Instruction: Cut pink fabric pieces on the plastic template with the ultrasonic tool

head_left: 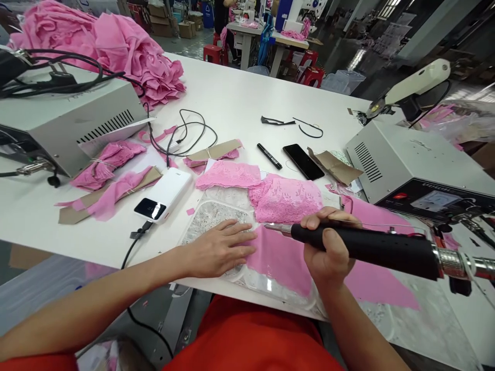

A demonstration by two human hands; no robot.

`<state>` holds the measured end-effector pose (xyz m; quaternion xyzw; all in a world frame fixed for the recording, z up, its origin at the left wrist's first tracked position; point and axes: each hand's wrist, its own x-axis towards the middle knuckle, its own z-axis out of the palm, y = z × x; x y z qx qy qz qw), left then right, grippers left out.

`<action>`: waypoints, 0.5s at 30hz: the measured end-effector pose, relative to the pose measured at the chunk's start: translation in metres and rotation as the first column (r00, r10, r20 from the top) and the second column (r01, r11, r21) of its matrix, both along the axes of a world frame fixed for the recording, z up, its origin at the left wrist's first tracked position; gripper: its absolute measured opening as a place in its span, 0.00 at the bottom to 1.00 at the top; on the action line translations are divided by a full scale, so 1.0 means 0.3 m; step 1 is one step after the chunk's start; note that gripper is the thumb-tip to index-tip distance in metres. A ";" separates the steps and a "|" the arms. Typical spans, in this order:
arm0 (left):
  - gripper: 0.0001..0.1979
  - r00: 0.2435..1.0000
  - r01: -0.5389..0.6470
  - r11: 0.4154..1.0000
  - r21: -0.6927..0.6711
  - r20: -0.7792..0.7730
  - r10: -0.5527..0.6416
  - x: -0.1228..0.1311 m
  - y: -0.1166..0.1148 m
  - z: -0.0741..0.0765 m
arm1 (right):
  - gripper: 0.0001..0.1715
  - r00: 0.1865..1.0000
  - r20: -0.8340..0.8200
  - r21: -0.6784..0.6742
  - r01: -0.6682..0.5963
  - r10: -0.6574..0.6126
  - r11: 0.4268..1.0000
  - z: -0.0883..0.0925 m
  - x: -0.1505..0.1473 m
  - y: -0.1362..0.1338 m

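My left hand [222,247] lies flat, fingers stretched out, on a clear plastic template [199,219]. Its fingertips reach the left edge of a smooth pink fabric piece [280,257]. In my right hand [332,247] is a thick black hand-held tool with a pointed metal tip [367,246], a cable running off its right end. The tip points left, over the top edge of the pink piece; whether it touches cannot be made out. Pink lace pieces [288,196] lie just beyond the tip. More smooth pink fabric [375,283] spreads under and right of the tool.
Grey control boxes stand at left [88,113] and right [417,159]. A white power bank [174,190], a marker [269,156], a phone [303,161] and cables [193,129] lie on the white table [232,93]. Pink fabric [104,46] is heaped at back left.
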<state>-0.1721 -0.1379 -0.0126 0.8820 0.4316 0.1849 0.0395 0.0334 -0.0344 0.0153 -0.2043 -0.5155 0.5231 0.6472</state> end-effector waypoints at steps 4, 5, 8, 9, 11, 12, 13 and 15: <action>0.17 1.000 -0.005 1.000 0.003 -0.006 0.005 -0.005 -0.003 -0.007 | 0.09 1.000 -0.003 0.004 -0.015 0.015 1.000 -0.009 -0.003 0.006; 0.16 1.000 -0.005 1.000 0.003 -0.006 0.005 -0.006 -0.003 -0.007 | 0.09 1.000 0.000 0.007 -0.016 0.016 1.000 -0.012 -0.003 0.008; 0.16 1.000 -0.005 1.000 0.005 -0.006 0.005 -0.005 -0.002 -0.005 | 0.08 1.000 0.015 0.015 -0.019 0.018 1.000 -0.018 -0.004 0.011; 0.16 1.000 -0.005 1.000 0.007 -0.006 0.005 -0.005 -0.001 -0.004 | 0.08 1.000 0.019 0.017 -0.020 0.020 1.000 -0.019 -0.005 0.010; 0.16 1.000 -0.006 1.000 0.007 -0.004 0.006 -0.004 0.000 -0.004 | 0.08 0.999 0.029 0.020 -0.020 0.019 1.000 -0.020 -0.007 0.009; 0.16 1.000 -0.006 1.000 0.005 -0.003 0.006 -0.004 0.000 -0.004 | 0.07 0.999 0.034 0.021 -0.018 0.017 1.000 -0.020 -0.008 0.008; 0.16 1.000 -0.006 1.000 0.003 -0.001 0.006 -0.005 0.000 -0.005 | 0.07 0.999 0.039 0.022 -0.015 0.014 1.000 -0.020 -0.010 0.007; 0.16 1.000 -0.002 1.000 0.004 -0.001 0.002 -0.006 0.001 -0.009 | 0.07 0.999 0.043 0.022 -0.010 0.009 1.000 -0.020 -0.016 0.005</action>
